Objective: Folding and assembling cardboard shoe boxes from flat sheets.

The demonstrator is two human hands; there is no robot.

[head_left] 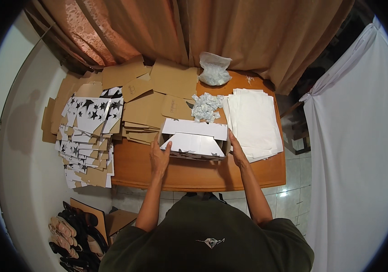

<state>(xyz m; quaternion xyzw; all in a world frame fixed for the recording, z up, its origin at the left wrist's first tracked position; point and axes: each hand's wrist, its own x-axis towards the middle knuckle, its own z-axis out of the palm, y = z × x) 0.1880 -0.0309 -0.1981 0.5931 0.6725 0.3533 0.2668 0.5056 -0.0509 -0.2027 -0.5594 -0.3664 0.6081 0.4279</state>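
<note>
Between my two hands is a white cardboard box (196,141) with black stars, near the front of the wooden table. Its upper flaps are partly folded, with dark gaps at both sides. My left hand (160,156) grips the box's left end, thumb on the front. At the opposite end, my right hand (236,147) is closed on the box's side; its fingertips are partly hidden. Just behind the box lies a heap of small white packets (206,107). A stack of white paper sheets (254,122) is close to my right hand.
Star-patterned flat box blanks (85,154) are piled at the table's left. Brown cardboard blanks (144,111) spread beside them. A clear plastic bag of packets (215,70) stands at the back. Several shoes (73,235) are on the floor at lower left. A white cloth (353,149) hangs at right.
</note>
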